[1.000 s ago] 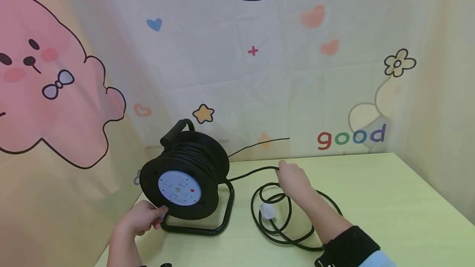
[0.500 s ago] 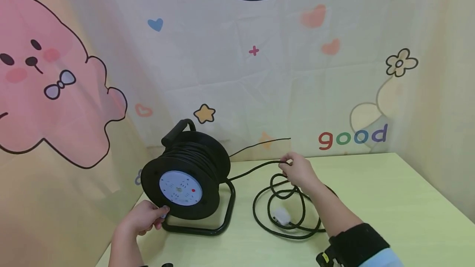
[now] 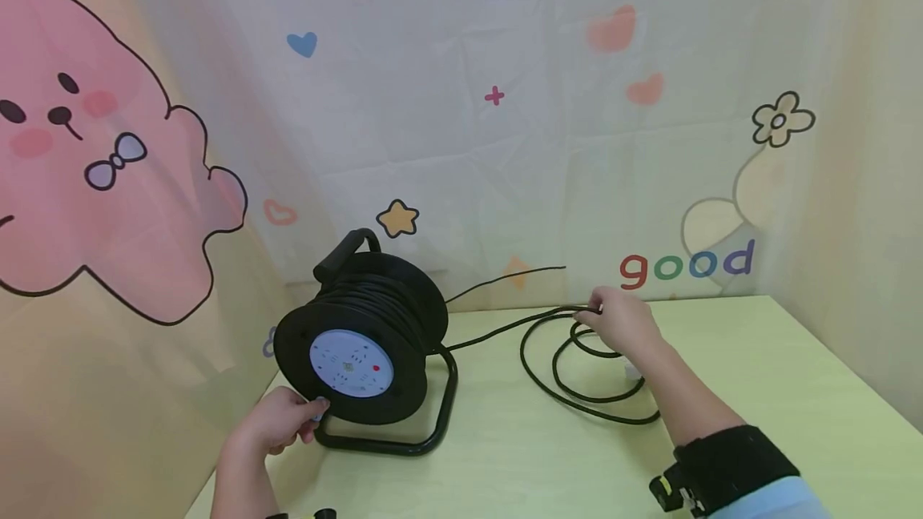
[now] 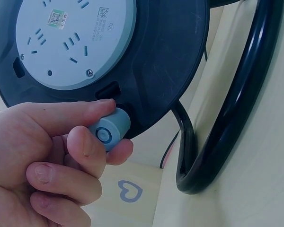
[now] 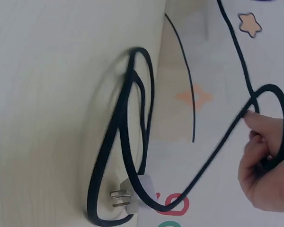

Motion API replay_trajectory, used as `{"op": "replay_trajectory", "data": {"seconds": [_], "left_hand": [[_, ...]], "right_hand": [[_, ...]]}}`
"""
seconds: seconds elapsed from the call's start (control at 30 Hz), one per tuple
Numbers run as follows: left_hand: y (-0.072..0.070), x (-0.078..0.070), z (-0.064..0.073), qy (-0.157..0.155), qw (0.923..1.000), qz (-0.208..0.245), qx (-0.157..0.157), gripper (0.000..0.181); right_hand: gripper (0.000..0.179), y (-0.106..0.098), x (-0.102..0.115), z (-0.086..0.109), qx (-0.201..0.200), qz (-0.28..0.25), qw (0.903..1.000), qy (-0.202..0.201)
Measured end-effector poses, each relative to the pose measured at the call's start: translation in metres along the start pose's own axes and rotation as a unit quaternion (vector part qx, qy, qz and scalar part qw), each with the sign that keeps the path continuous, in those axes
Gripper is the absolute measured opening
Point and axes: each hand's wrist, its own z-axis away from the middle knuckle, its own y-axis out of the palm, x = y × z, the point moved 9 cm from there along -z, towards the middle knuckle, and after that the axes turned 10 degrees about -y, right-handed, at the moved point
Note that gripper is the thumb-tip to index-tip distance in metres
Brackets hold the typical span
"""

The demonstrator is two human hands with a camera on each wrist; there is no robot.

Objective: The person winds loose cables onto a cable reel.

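Observation:
A black cable reel (image 3: 360,335) with a pale socket face (image 3: 351,363) stands on its tube frame at the left of the table. My left hand (image 3: 280,420) pinches the small pale winding knob (image 4: 111,128) at the lower edge of the reel's disc, thumb and fingers round it. Off to the right, my right hand (image 3: 623,320) holds the black cable (image 3: 497,331) that runs out from the reel. Loose loops of cable (image 3: 562,399) hang and lie below that hand. At the cable's end, the white plug (image 5: 138,193) shows its metal pins; my right forearm partly covers it in the head view.
The pale green table (image 3: 505,455) ends at a printed curtain (image 3: 461,142) behind the reel. The reel's black tube frame (image 3: 382,447) juts toward the front, and its carrying handle (image 3: 346,253) rises at the top. A black camera strap (image 3: 735,463) wraps the right wrist.
My right hand has moved right and slightly away with the cable, dragging the loops and plug along to the right. My left hand stays on the knob, and the reel looks unmoved.

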Motion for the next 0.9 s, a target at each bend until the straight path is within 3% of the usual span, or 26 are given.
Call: {"op": "replay_trajectory", "data": {"seconds": [0.2,0.37,0.47,0.53,0.63,0.73,0.87,0.9], "left_hand": [[0.001,-0.002,0.002,-0.002,1.0000,0.005,0.007,0.043],[0.004,-0.001,0.001,-0.003,0.9999,0.007,0.013,0.044],[0.005,-0.001,0.001,-0.001,0.9998,0.009,0.017,0.044],[0.005,-0.001,0.000,0.001,0.9998,0.009,0.017,0.044],[0.004,0.000,0.000,0.002,0.9999,0.005,0.011,0.044],[0.002,0.000,-0.001,0.002,1.0000,0.001,0.005,0.043],[0.002,-0.001,0.000,0.001,1.0000,0.000,0.003,0.043],[0.002,-0.001,0.001,0.000,1.0000,0.002,0.003,0.043]], "right_hand": [[0.016,-0.008,-0.016,0.009,0.044,-0.028,0.9983,0.025],[0.023,-0.013,-0.027,0.018,0.074,0.007,0.9962,0.045],[0.021,-0.016,-0.031,0.019,0.073,0.015,0.9967,0.031],[0.018,-0.016,-0.036,0.020,0.073,-0.020,0.9968,0.024],[0.030,-0.015,-0.046,0.023,0.070,-0.108,0.9909,0.039],[0.036,-0.015,-0.062,0.028,0.052,-0.217,0.9709,0.087],[0.038,-0.015,-0.076,0.032,0.008,-0.354,0.9260,0.130],[0.039,-0.015,-0.078,0.032,0.002,-0.370,0.9196,0.131]]}}
